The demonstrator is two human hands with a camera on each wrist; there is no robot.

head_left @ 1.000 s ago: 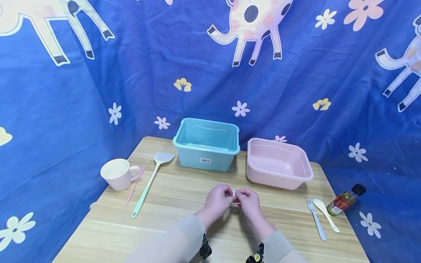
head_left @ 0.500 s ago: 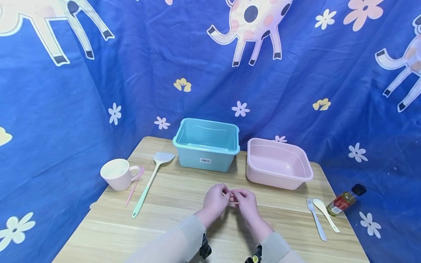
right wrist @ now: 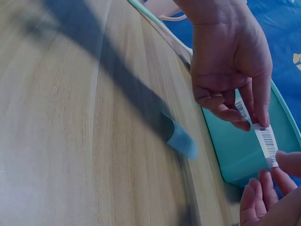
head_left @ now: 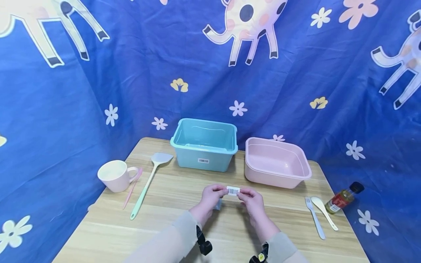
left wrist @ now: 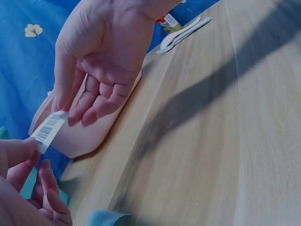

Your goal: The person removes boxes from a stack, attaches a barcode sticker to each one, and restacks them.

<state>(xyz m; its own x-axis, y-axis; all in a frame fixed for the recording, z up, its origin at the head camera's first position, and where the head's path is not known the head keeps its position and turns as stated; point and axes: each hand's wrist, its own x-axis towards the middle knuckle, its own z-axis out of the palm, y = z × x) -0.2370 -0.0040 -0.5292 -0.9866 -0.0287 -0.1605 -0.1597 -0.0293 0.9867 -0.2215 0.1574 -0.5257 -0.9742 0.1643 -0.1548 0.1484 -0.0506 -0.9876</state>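
Observation:
A small white barcode sticker (head_left: 233, 191) is stretched between my two hands above the middle of the table. My left hand (head_left: 209, 199) pinches one end between thumb and index finger. On the opposite end, my right hand (head_left: 252, 205) does the same, its other fingers loosely bent in the left wrist view. The printed bars (right wrist: 268, 143) show plainly in the right wrist view. Below the hands, a small curled piece of pale blue paper or film (right wrist: 182, 141) lies on the wooden table (head_left: 164, 233), partly hidden by my left hand in the head view.
At the back stand a teal bin (head_left: 204, 159), which bears a barcode label, and a pink bin (head_left: 273, 176). To the left are a white mug (head_left: 113, 177), a pink stick (head_left: 131, 191) and a spatula (head_left: 144, 190). A fork (head_left: 315, 219), spoon (head_left: 325, 213) and bottle (head_left: 343, 199) lie right.
My hands were close together with the sticker mostly hidden; they have spread apart and the sticker now shows flat between them. The blue curled piece has come into view. The head view has shifted slightly.

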